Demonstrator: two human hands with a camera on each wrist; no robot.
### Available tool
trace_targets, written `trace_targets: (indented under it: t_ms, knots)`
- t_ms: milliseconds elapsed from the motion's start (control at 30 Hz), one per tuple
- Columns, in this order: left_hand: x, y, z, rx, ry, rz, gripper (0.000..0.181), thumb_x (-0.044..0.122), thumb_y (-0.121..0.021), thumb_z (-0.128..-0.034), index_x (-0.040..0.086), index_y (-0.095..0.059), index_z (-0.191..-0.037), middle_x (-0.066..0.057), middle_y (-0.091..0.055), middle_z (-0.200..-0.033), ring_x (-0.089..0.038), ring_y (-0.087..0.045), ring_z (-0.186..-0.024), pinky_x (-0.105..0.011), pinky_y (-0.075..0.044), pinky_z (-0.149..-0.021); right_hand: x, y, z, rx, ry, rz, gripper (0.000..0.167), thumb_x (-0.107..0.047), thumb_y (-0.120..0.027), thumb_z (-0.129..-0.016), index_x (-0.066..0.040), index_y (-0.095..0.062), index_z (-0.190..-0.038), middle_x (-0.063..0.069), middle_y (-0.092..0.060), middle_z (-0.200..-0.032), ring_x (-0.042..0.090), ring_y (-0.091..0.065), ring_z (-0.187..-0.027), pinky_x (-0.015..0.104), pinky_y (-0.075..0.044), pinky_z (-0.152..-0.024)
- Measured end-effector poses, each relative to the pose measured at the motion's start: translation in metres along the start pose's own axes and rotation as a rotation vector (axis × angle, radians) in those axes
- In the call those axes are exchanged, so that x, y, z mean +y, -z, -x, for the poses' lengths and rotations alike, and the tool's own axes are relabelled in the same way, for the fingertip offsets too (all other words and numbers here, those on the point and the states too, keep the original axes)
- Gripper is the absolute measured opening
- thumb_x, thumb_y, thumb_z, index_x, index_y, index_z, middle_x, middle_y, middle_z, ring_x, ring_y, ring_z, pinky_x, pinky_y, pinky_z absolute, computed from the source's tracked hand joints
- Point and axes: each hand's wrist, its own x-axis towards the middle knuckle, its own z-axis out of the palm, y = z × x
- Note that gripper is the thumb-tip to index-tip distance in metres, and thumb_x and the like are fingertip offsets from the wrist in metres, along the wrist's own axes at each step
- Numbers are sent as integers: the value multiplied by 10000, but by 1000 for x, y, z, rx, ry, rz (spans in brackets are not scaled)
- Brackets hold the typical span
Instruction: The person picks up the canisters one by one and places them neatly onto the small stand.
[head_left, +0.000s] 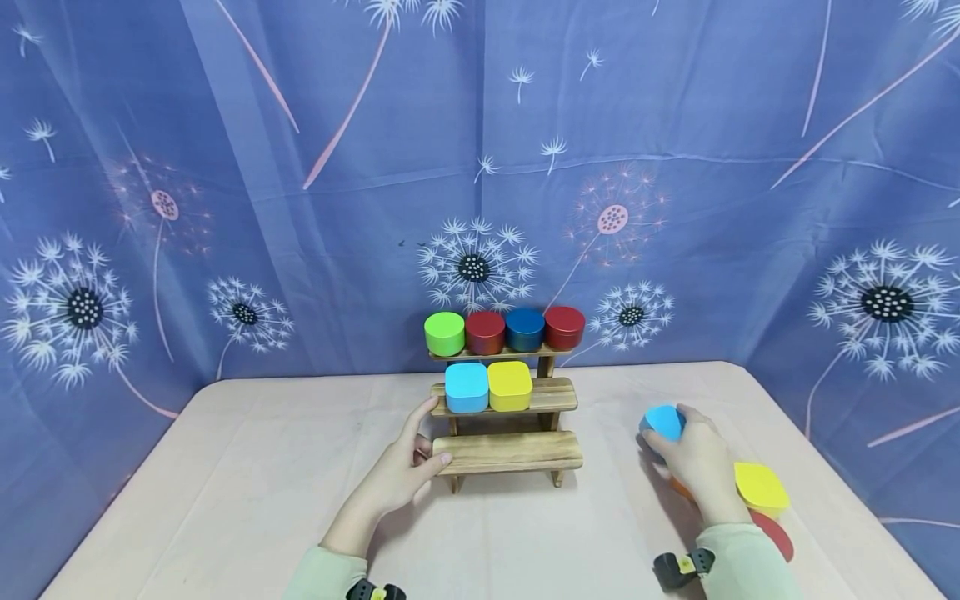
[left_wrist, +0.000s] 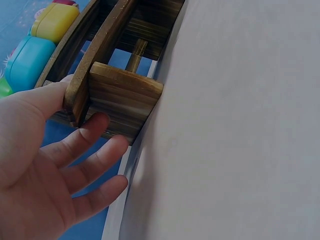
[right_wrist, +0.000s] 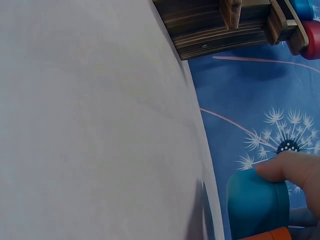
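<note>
With fingers [left_wrist: 97, 162] of the left hand [head_left: 393, 473] apart, touches the eight-o'clock end of the three-tier wooden stand [head_left: 507, 452]. At three o'clock from the stand, pinches a light-blue lidded box [head_left: 663, 423] tightly in the right hand [head_left: 705, 462], with an orange box [right_wrist: 272, 235] at six o'clock from it, a yellow rounded-square box [head_left: 761, 486] at four, and a partly hidden red lid [head_left: 776, 536] between four and five.

No text, label, brand, number or sign can be read.
</note>
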Motion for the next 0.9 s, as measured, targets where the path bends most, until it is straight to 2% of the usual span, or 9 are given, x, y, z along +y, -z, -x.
trace_targets:
  t_ms: [467, 633, 900]
  knots:
    - [-1, 0, 0, 0, 0, -6, 779, 223, -651, -900, 344, -163, -1495, -33, -538, -820, -128, -503, -713, -234, -436, -643, -2, -2, 3, 103, 139, -40, 803, -383, -628, -869, 52, -274, -1443, 339, -356, -1376, 491, -399, -1220, 621, -374, -977]
    - [-1, 0, 0, 1, 2, -5, 781, 210, -652, -899, 343, -165, -1496, -28, -538, -811, -125, -502, -707, -233, -436, -643, -3, -2, 5, 138, 181, -74, 804, -419, -619, -871, 38, -285, -1443, 325, -355, -1390, 481, -399, -1226, 627, -373, -974]
    - [-1, 0, -1, -2, -7, 2, 777, 206, -650, -900, 340, -168, -1496, -27, -538, -813, -121, -508, -704, -232, -442, -645, -8, -3, 7, 203, 273, -174, 754, -358, -662, -857, 25, -344, -1423, 322, -387, -1365, 463, -410, -1210, 604, -369, -960]
